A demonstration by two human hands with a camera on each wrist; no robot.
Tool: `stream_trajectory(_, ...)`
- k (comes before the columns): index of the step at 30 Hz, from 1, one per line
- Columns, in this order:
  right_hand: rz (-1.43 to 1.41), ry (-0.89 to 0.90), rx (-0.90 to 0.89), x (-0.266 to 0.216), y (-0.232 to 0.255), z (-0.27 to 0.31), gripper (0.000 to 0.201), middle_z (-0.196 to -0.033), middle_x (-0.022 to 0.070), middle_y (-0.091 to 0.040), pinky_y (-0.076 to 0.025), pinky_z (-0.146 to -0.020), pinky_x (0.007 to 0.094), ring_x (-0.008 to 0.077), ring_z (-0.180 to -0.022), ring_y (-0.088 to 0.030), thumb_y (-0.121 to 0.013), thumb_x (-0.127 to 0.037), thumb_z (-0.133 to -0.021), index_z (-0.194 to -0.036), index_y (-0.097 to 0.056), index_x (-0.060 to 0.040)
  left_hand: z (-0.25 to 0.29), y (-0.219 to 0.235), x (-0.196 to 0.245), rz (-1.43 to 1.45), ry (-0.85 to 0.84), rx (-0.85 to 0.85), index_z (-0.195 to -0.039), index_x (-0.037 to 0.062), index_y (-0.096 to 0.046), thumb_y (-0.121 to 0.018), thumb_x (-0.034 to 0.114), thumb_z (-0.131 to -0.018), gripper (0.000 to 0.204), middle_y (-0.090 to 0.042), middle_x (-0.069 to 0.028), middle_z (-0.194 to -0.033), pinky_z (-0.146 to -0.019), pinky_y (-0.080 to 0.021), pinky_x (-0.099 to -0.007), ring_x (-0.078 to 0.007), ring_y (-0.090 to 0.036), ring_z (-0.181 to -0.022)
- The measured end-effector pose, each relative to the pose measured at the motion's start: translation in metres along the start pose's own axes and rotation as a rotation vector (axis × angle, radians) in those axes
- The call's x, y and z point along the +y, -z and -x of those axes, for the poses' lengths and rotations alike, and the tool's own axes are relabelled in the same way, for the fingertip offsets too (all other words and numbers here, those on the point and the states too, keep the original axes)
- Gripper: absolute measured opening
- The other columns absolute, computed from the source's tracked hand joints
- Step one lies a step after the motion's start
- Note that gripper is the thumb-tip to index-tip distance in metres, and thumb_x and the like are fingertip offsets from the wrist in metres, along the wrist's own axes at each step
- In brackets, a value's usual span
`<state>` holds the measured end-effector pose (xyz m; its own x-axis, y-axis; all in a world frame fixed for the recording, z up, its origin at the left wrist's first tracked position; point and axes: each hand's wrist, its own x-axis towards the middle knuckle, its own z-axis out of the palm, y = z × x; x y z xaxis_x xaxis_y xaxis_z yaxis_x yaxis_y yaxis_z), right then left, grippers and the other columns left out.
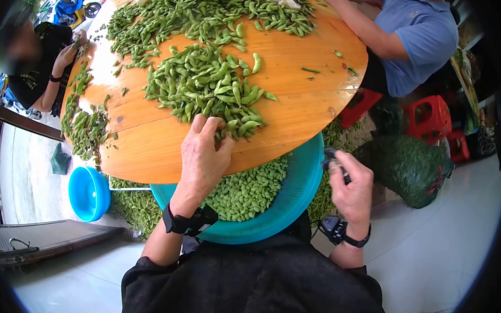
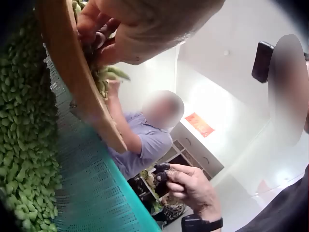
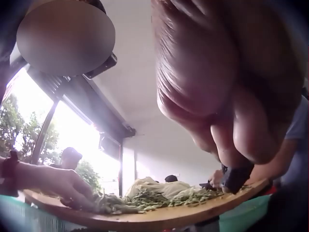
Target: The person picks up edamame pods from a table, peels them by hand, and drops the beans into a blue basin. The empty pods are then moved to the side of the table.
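Observation:
Curled over the near edge of a heap of green soybean pods [image 1: 200,79], my left hand [image 1: 201,154] has its fingertips among the pods. A pod [image 2: 115,73] shows just beneath that hand in the left wrist view. My right hand [image 1: 351,190] is raised beside the right rim of a teal basin [image 1: 306,182], its fingers loosely bent. Black coverings [image 2: 161,172] wrap its thumb and forefinger, and no pod shows between them. Shelled green beans [image 1: 247,194] lie in the basin, under the table's near edge.
A larger pod pile [image 1: 196,16] covers the far side of the round wooden table [image 1: 298,85]. People sit at left and right. A blue basin [image 1: 89,193] stands on the floor at left; red stools [image 1: 429,117] and a full green net sack [image 1: 412,166] are at right.

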<state>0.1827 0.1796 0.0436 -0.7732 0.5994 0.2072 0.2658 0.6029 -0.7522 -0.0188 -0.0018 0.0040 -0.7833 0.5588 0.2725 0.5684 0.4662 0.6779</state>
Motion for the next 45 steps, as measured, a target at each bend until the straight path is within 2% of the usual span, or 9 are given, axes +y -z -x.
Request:
stream_trajectory(5, -0.413, -0.076, -0.197, -0.022, -0.036, -0.005, 0.023, -0.079, 0.0086, -0.064, -0.044, -0.054, 0.0253, 0.0098, -0.06, -0.056, -0.06, 0.003, -0.088, -0.11, -0.066, 0.0039, 0.01, 0.008, 0.022, 0.365, 0.057, -0.057, -0.104, -0.0005, -0.059, -0.065, 0.008, -0.091, 0.016, -0.054, -0.0062, -0.074, -0.057, -0.046, -0.0306, -0.0155, -0.054, -0.06)
stream_trajectory(8, -0.724, -0.244, -0.281, -0.036, -0.049, -0.008, 0.024, -0.082, 0.0006, -0.059, -0.04, -0.051, 0.0202, 0.0029, -0.061, -0.051, -0.059, -0.001, -0.093, -0.115, -0.064, 0.0065, 0.026, 0.011, 0.033, 0.872, 0.383, -0.518, -0.103, -0.0005, -0.06, -0.057, 0.013, -0.101, 0.014, -0.051, 0.004, -0.07, -0.053, -0.039, -0.021, -0.0028, -0.045, -0.062)
stream_trajectory(13, -0.859, -0.276, -0.38, -0.032, -0.055, -0.011, 0.024, -0.085, 0.0001, -0.055, -0.039, -0.051, 0.0191, 0.0026, -0.061, -0.05, -0.059, -0.001, -0.094, -0.116, -0.063, 0.0078, 0.035, 0.008, 0.027, 0.832, 0.386, -0.478, -0.098, -0.0005, -0.063, -0.063, 0.01, -0.096, 0.011, -0.057, -0.0009, -0.067, -0.053, -0.042, -0.0246, -0.007, -0.052, -0.06)
stream_trajectory(18, -0.828, -0.256, -0.483, -0.029, -0.056, -0.015, 0.024, -0.08, -0.001, -0.05, -0.037, -0.05, 0.02, 0.0025, -0.06, -0.048, -0.059, -0.001, -0.094, -0.116, -0.063, 0.0082, 0.038, 0.008, 0.024, 0.435, -0.039, -0.273, -0.093, -0.0007, -0.065, -0.07, 0.002, -0.086, 0.009, -0.068, -0.0089, -0.075, -0.061, -0.05, -0.028, -0.0145, -0.065, -0.067)
stream_trajectory(31, -0.887, -0.218, -0.452, -0.016, -0.059, -0.008, 0.022, -0.086, -0.0002, -0.048, -0.033, -0.045, 0.0211, 0.0029, -0.056, -0.045, -0.058, 0.003, -0.095, -0.115, -0.061, 0.0101, 0.04, 0.004, 0.021, 0.448, -0.047, -0.315, -0.093, -0.0011, -0.065, -0.07, 0.003, -0.087, 0.009, -0.067, -0.0092, -0.073, -0.055, -0.047, -0.028, -0.0163, -0.062, -0.061)
stream_trajectory(33, -1.182, -0.34, -0.586, -0.005, -0.056, -0.009, 0.023, -0.086, -0.0005, -0.048, -0.032, -0.045, 0.0211, 0.0034, -0.055, -0.042, -0.059, 0.002, -0.095, -0.116, -0.061, 0.0094, 0.041, 0.007, 0.016, 0.931, 0.36, -0.629, -0.092, 0.0002, -0.064, -0.067, 0.01, -0.093, 0.01, -0.064, -0.0041, -0.073, -0.053, -0.044, -0.0263, -0.0138, -0.057, -0.058)
stream_trajectory(36, -1.433, -0.446, -0.683, 0.004, -0.056, -0.007, 0.023, -0.084, -0.0013, -0.048, -0.03, -0.045, 0.0213, 0.0035, -0.055, -0.041, -0.059, 0.001, -0.095, -0.116, -0.06, 0.0094, 0.04, 0.002, 0.004, 1.533, 0.572, -0.86, -0.096, 0.0023, -0.064, -0.064, 0.013, -0.096, 0.011, -0.061, 0.0008, -0.073, -0.05, -0.038, -0.0218, -0.0063, -0.049, -0.058)
stream_trajectory(40, -1.261, -0.367, -0.599, -0.008, -0.055, -0.005, 0.021, -0.08, -0.0011, -0.049, -0.034, -0.047, 0.0222, 0.0045, -0.057, -0.044, -0.059, 0.0, -0.094, -0.113, -0.062, 0.0081, 0.043, -0.001, 0.012, 1.551, 0.617, -0.827, -0.102, 0.0038, -0.063, -0.068, 0.013, -0.094, 0.013, -0.06, -0.0001, -0.073, -0.048, -0.034, -0.0206, -0.0047, -0.046, -0.056)
stream_trajectory(45, -0.572, -0.023, -0.271, -0.017, -0.067, 0.003, 0.016, -0.08, 0.0017, -0.052, -0.04, -0.055, 0.0224, 0.0072, -0.062, -0.05, -0.059, 0.001, -0.09, -0.104, -0.065, 0.005, 0.048, -0.01, 0.023, 0.705, 0.139, -0.399, -0.093, -0.001, -0.065, -0.076, 0.011, -0.086, 0.018, -0.063, -0.0016, -0.072, -0.054, -0.045, -0.0233, -0.0074, -0.054, -0.06)
